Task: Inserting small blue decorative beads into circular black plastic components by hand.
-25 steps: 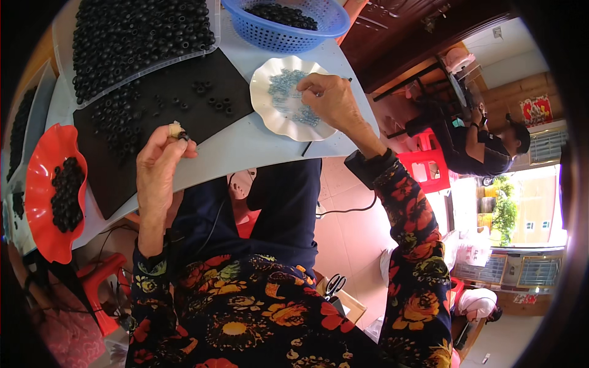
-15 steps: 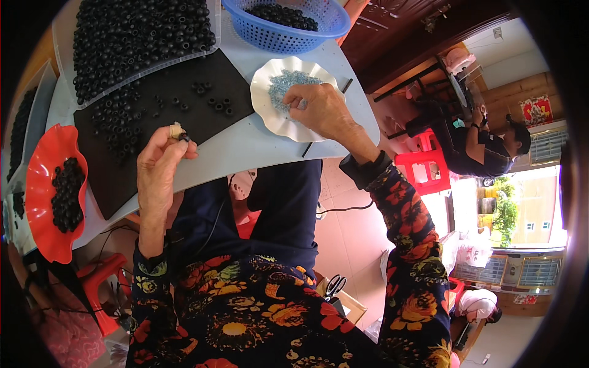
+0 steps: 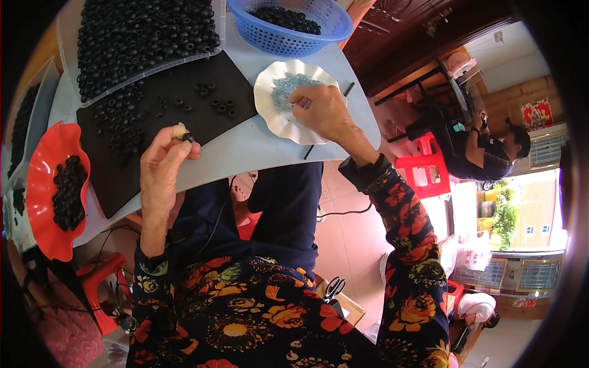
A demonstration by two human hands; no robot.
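Observation:
Between the thumb and forefinger of my left hand point(image 3: 161, 172) is a small black hollow cap point(image 3: 188, 138); a pale wrap covers one fingertip. That hand hovers at the near edge of a dark mat point(image 3: 178, 132) on which many similar black caps point(image 3: 119, 119) lie. My right hand point(image 3: 331, 116) is over a white wavy-rimmed plate point(image 3: 270, 122), its fingers pinched together. Small clear bluish pieces point(image 3: 283, 92) are heaped in the plate. Whatever the right fingertips hold, if anything, is too small or hidden to make out.
A clear tub point(image 3: 147, 37) full of black caps stands at the far left. Behind the plate is a blue basket point(image 3: 276, 43) with more. At left, a red wavy dish point(image 3: 43, 184) holds black caps. A thin black rod point(image 3: 350, 89) lies beside the plate. Two people sit at right.
My right hand stays at the white plate, its fingers shifting slightly over the pieces. The left hand keeps the black cap. The whole view has moved very slightly.

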